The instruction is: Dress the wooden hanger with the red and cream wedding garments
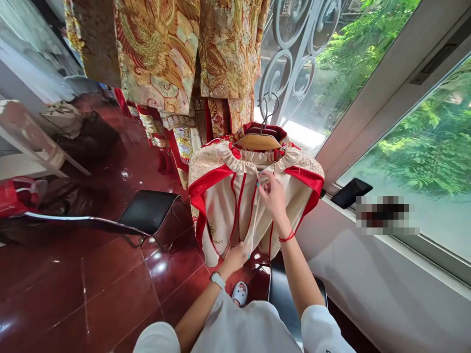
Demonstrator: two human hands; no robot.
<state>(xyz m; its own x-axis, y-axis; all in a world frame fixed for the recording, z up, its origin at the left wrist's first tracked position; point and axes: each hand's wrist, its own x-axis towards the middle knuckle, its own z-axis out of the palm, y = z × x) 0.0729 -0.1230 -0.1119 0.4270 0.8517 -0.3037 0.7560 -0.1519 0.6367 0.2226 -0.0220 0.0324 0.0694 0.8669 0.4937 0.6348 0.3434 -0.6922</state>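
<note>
Right hand (273,194) pinching a pale cord (253,223), left hand (236,256) gripping it lower down; cream-and-red garment (220,198) behind, on a wooden hanger (257,142)

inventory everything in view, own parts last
Trimmed garment: 1, cream/red, centre
Wooden hanger: at least 1, brown, garment top
Drawstring: 1, white, between hands
Embroidered garments: several, gold/red, behind
Scroll grille: 1, grey, top centre
Window: 1, grey-framed, right
Foliage: uncounted, green, outside
Flat device: 1, black, windowsill
Chairs: 2, black, left, lower centre
Bag-like item: 1, red, left
Floor tiles: several, dark red, below
Clog: 1, white, lower centre
Shirt: 1, white, bottom
Watch: 1, white, left wrist
Bracelet: 1, red, right wrist
Left hand: 1, bare, drawstring's lower end
Right hand: 1, bare, drawstring's upper end
</note>
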